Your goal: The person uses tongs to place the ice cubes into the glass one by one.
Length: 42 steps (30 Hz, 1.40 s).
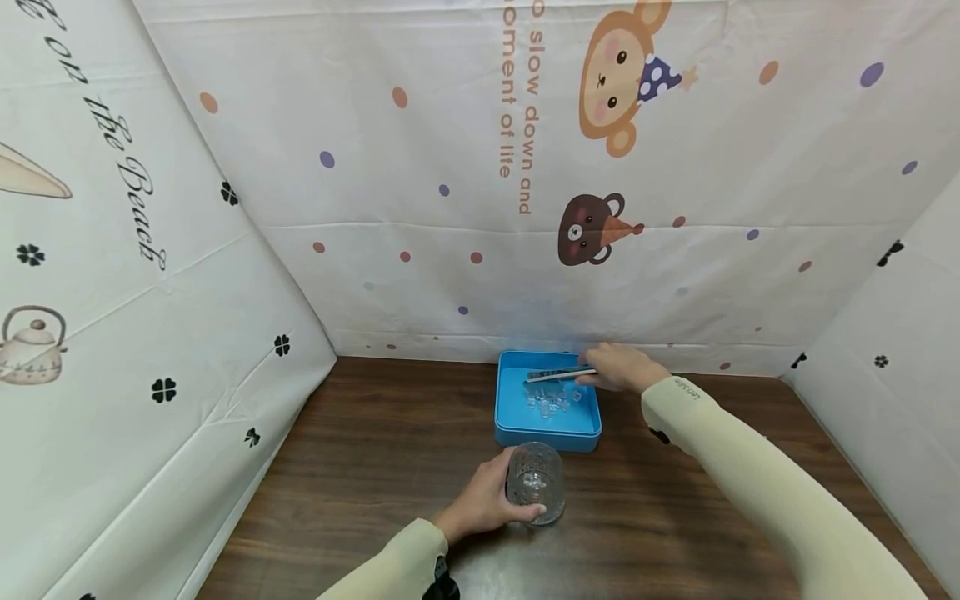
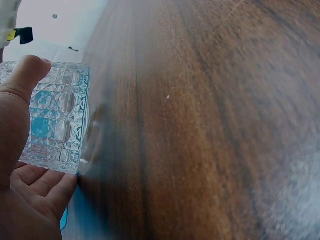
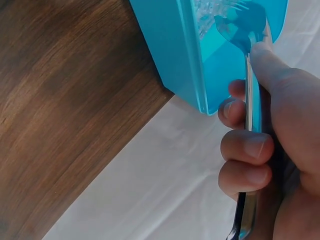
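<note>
While the left hand [image 1: 486, 497] steadies a glass [image 1: 543, 482], the right hand [image 1: 621, 367] has tongs [image 3: 250, 100] in a box [image 1: 546, 439]. Left fingers: curled round the glass, thumb on the near side, the rest on the far side. Glass is clear, cut with a square pattern, upright, low over the table [image 1: 375, 450], just in front of the box; can't tell if its base touches wood.

Right fingers: closed round the metal tongs, thumb laid along the top, fingertips wrapped beneath. Tongs tilt down into the box from its right back corner; one end spoon-like, one with tines. Can't tell if anything sits between the tips. Box is blue, open, shallow, near the table's back edge. Clear cubes [image 1: 547, 402] lie inside it in a loose heap, around the middle, just in front of the tongs.

Both arms wear cream sleeves [image 1: 757, 492], small lettering near the right cuff. Black device [image 1: 441, 583] at the left wrist. Table is dark brown, wood-grained. White cloth [image 1: 405, 292] behind and both sides, printed with dots, clovers, lettering, a kettle, and two animal heads in party hats.
</note>
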{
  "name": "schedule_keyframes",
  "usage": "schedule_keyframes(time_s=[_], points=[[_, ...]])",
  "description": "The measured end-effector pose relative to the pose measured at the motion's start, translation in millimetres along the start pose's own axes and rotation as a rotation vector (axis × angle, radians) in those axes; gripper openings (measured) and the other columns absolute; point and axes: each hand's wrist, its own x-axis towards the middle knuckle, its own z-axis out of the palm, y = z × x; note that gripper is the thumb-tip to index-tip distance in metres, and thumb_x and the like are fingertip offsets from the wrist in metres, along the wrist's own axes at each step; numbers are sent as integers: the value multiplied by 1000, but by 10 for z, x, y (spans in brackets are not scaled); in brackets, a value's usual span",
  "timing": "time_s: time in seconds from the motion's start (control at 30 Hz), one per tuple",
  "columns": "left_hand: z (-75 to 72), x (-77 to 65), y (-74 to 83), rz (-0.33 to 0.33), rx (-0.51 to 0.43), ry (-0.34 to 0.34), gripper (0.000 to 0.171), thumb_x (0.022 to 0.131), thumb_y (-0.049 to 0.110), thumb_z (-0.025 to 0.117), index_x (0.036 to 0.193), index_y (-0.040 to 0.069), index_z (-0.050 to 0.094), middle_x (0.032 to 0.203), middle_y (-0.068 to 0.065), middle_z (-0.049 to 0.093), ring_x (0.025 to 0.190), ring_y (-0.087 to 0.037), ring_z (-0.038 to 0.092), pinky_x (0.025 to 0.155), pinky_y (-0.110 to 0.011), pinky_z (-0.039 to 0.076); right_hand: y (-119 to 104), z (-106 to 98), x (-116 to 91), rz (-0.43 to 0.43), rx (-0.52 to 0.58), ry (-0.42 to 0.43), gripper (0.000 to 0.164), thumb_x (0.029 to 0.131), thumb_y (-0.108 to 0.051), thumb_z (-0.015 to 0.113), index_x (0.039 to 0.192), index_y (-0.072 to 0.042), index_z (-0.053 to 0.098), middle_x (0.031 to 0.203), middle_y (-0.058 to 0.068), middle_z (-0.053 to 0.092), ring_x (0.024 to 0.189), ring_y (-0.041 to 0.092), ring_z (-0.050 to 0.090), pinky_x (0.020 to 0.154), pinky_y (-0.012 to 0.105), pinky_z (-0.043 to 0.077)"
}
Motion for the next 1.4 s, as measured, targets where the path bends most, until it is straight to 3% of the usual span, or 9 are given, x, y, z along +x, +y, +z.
schedule_keyframes(time_s=[0.2,0.7,0.9,1.07,1.23,1.4], points=[[-3,0,-1,0,-2,-1,78,85,39,85,148,14,45,131,-3,63,110,-9,63,87,-29,55,-13,-7,-5,33,11,2,41,100,-35,69,127,-5,70,116,13,70,104,32,65,91,52,55],[5,5,5,-4,4,-3,79,85,41,84,148,14,45,131,-4,63,110,-10,63,88,-30,55,-5,-2,-9,3,4,10,39,101,-33,68,127,-5,71,114,13,71,100,30,65,90,50,56],[5,4,4,-22,-1,-8,79,85,41,84,148,14,45,131,-3,62,111,-10,63,87,-30,55,3,-22,-8,-39,19,12,33,101,-30,68,120,-5,74,91,4,69,76,18,61,74,39,58],[14,4,-10,-29,-2,-10,79,85,43,84,148,16,45,132,-2,62,111,-10,62,87,-30,55,36,-28,-29,-58,48,30,26,101,-31,68,109,-8,75,74,-2,58,66,14,54,62,31,50],[22,6,-27,-30,-3,-7,80,84,45,84,148,16,46,131,0,62,110,-9,62,87,-30,55,75,-24,-75,-81,84,71,21,103,-29,65,97,-11,73,67,-2,52,59,13,51,59,31,45],[25,11,-27,-32,-7,-10,79,84,45,84,148,16,45,131,0,62,110,-8,62,87,-30,55,117,-24,-151,-90,97,125,22,104,-28,63,108,-8,73,67,-5,55,59,10,53,63,34,51]])
